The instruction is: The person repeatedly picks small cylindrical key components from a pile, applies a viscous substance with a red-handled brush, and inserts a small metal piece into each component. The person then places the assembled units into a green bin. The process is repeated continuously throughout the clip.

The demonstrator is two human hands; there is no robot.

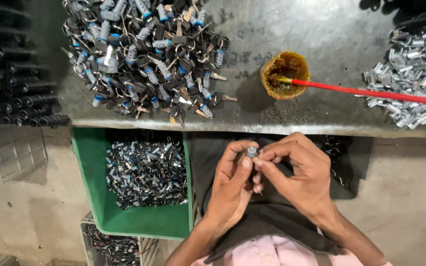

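Both your left hand (232,180) and right hand (299,170) pinch the small lock cylinder (251,151) at lower centre, off the bench edge (321,129); a slip likely drops it onto your lap.

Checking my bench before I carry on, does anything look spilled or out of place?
Small dark pins lie scattered loose on the metal table by its front edge, just below the amber grease pot. The red brush rests tilted in the pot.
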